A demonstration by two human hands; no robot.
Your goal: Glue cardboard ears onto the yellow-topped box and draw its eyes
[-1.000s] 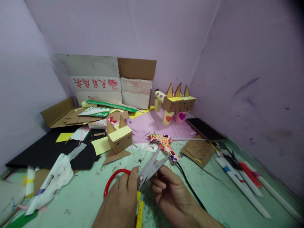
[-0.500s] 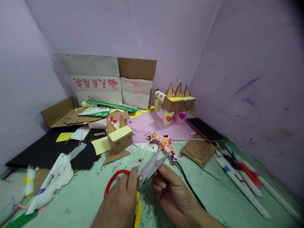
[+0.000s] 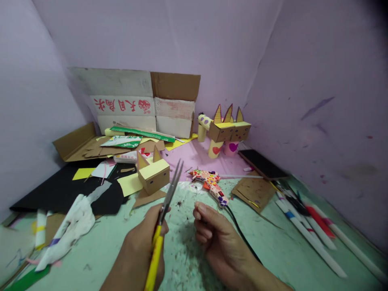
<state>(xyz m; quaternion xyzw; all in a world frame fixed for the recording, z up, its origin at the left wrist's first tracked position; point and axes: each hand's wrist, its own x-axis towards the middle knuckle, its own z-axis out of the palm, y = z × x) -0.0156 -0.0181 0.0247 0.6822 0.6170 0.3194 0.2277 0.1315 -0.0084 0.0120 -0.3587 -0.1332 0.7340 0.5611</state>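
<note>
My left hand (image 3: 136, 250) is wrapped round a pair of scissors (image 3: 156, 246), seen edge-on with the yellow handle downward and the nearly closed blades pointing up and away. To the right, my right hand (image 3: 221, 242) is curled, thumb against the index finger; whatever it may pinch is too small to make out. The two hands are apart. Beyond the blades stands a small cardboard box (image 3: 156, 180) with a pale yellow top, two pointed ears and drawn eyes. A flower-patterned glue gun (image 3: 209, 182) lies ahead of my right hand.
At the back right stand cardboard animal figures (image 3: 232, 131) on paper-tube legs. A flattened carton (image 3: 121, 107) leans on the wall. Markers (image 3: 312, 238) and a phone-like black slab (image 3: 262, 163) lie right. The glue gun's black cord (image 3: 242, 234) runs past my right hand.
My left hand has turned the scissors edge-on and drawn them left, away from my right hand. The blades, open before, have come together. My right hand has stayed almost in place.
</note>
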